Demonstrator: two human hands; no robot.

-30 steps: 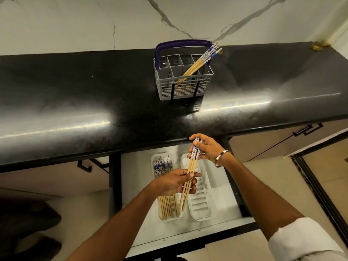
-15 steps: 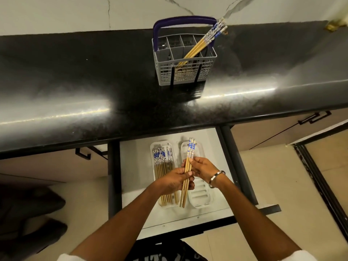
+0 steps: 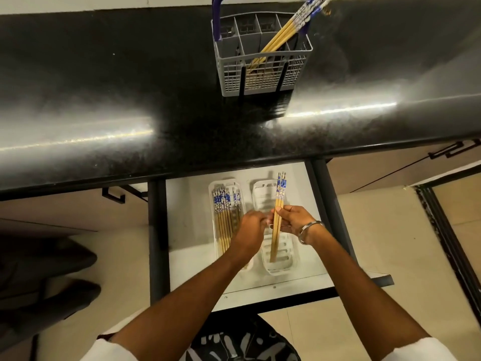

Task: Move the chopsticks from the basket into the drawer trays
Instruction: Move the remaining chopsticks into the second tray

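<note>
A bundle of bamboo chopsticks [image 3: 273, 241] with blue-patterned tops hangs over the white right tray [image 3: 260, 190] in the open drawer [image 3: 187, 230]. My right hand [image 3: 294, 220] pinches the bundle at its middle, thumb on top. My left hand [image 3: 251, 227] is curled against the bundle's left side; its grip is hidden. The left tray [image 3: 211, 190] holds several chopsticks [image 3: 223, 214] laid side by side. More chopsticks [image 3: 283, 32] lean to the right in the grey basket [image 3: 260, 76] on the black counter.
The black countertop [image 3: 130, 87] overhangs the drawer's back. Black drawer rails [image 3: 156, 230] run on both sides. A cabinet handle [image 3: 113, 196] sticks out to the left and another [image 3: 453, 152] to the right. Beige floor tiles lie below.
Both hands have lowered the bundle toward the right tray and shifted it right. My left hand has slid off to the bundle's left side. The view has tilted further down.
</note>
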